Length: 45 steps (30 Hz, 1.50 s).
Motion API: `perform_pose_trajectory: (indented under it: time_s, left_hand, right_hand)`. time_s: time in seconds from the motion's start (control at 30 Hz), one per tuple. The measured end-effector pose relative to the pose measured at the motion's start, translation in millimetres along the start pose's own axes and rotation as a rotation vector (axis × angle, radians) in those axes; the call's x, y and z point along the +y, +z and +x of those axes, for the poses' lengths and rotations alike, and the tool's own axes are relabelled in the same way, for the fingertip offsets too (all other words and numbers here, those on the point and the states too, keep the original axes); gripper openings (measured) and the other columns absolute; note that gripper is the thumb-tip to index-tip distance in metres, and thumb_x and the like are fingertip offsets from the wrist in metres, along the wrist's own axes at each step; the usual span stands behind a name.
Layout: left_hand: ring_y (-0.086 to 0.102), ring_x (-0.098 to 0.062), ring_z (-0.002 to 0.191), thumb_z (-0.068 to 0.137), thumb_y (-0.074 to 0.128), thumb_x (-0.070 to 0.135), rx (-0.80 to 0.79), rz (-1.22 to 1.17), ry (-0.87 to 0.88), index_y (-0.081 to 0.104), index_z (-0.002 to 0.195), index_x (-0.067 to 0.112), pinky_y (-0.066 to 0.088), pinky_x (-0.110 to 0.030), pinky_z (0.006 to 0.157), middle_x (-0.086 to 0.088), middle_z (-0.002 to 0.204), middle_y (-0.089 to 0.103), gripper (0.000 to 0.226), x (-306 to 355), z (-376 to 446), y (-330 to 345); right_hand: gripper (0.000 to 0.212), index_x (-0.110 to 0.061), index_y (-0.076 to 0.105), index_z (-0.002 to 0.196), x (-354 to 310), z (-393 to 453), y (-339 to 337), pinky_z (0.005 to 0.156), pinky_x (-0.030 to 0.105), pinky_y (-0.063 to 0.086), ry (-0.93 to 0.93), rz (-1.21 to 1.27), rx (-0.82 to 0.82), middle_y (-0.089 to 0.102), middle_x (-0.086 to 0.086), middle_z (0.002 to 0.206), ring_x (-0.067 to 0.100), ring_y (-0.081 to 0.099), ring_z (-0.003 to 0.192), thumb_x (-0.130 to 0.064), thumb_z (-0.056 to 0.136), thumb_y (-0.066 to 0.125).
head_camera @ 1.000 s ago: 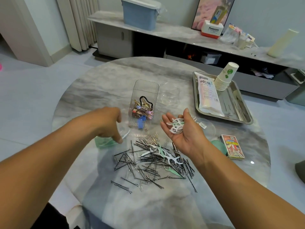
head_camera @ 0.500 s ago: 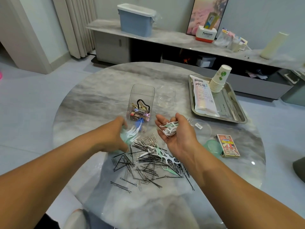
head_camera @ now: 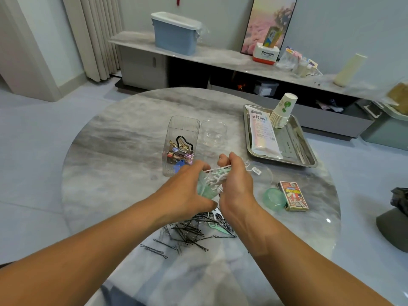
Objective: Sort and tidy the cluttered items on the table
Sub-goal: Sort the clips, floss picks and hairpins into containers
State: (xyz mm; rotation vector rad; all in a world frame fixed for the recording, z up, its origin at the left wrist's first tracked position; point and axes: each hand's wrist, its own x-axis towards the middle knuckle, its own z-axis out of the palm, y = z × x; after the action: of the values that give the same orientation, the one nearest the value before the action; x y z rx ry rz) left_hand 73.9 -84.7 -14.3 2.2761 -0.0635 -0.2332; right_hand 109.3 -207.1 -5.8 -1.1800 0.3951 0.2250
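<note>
My left hand (head_camera: 187, 191) grips a small green container (head_camera: 204, 187) above the round marble table (head_camera: 123, 151). My right hand (head_camera: 235, 180) is curled round a bunch of white and green floss picks (head_camera: 217, 176), held right against the container's mouth. Beneath my wrists lies a heap of black bobby pins (head_camera: 189, 233) with a few floss picks (head_camera: 217, 219) mixed in. A clear rectangular box (head_camera: 181, 144) with hair clips stands just beyond my hands, and an empty clear round jar (head_camera: 213, 133) is beside it.
A green lid (head_camera: 273, 198) and a card box (head_camera: 292, 195) lie right of my hands, with a clear lid (head_camera: 261, 173) behind them. A steel tray (head_camera: 306, 155) at the back right carries a pouch (head_camera: 262, 133) and stacked paper cups (head_camera: 282, 111).
My left hand lifted the green container from the table and brought it rightward. My right hand turned over from palm-up and closed on the floss picks against the container.
</note>
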Motion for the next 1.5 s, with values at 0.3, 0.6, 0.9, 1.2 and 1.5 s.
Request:
perform_pose_trajectory:
  time_s: [0.3,0.6,0.9,1.2,1.5]
  left_hand:
    - [0.062,-0.008,0.098,0.070,0.081,0.038,0.052,-0.045,0.045,0.045,0.122,0.038,0.056,-0.039,0.082,0.013,0.117,0.058,0.063,7.2,-0.3,11.4]
    - [0.065,-0.003,0.087,0.070,0.083,0.038,0.059,-0.067,0.061,0.045,0.121,0.039,0.058,-0.033,0.075,0.015,0.104,0.065,0.064,10.0,1.9,8.9]
    - [0.065,-0.011,0.085,0.069,0.075,0.043,0.098,0.126,-0.008,0.038,0.113,0.048,0.056,-0.040,0.073,0.016,0.105,0.059,0.058,4.9,2.3,11.2]
    - [0.060,-0.018,0.108,0.078,0.076,0.039,0.237,0.281,0.036,0.032,0.136,0.041,0.050,-0.037,0.081,0.010,0.129,0.053,0.073,5.1,0.3,10.9]
    - [0.054,-0.014,0.113,0.076,0.077,0.026,0.274,0.274,0.110,0.040,0.131,0.041,0.047,-0.033,0.087,0.012,0.126,0.052,0.068,4.9,6.0,15.8]
  right_hand:
    - [0.035,-0.018,0.059,0.067,18.0,-2.3,-5.1,0.063,0.032,0.053,-0.101,-0.290,0.031,0.075,0.013,0.080,0.024,0.073,0.071,-0.041,0.093,0.057]
    - [0.021,-0.029,0.060,0.116,9.5,-7.0,-6.9,0.082,0.027,0.058,-0.356,-0.205,-0.063,0.068,-0.006,0.111,0.002,0.070,0.096,-0.034,0.097,0.066]
    - [0.025,-0.013,0.075,0.106,13.4,-7.2,-9.2,0.067,0.020,0.055,-0.272,-0.207,-0.062,0.077,0.000,0.096,0.009,0.074,0.084,-0.018,0.103,0.050]
    - [0.014,-0.017,0.071,0.091,23.0,-0.7,-7.5,0.066,0.030,0.056,-0.276,-0.212,-0.074,0.074,0.008,0.092,0.018,0.070,0.078,-0.028,0.087,0.079]
    - [0.035,-0.019,0.074,0.105,16.0,6.7,-11.5,0.084,0.038,0.057,-0.170,-0.115,-0.046,0.078,0.006,0.102,0.023,0.074,0.095,-0.034,0.108,0.043]
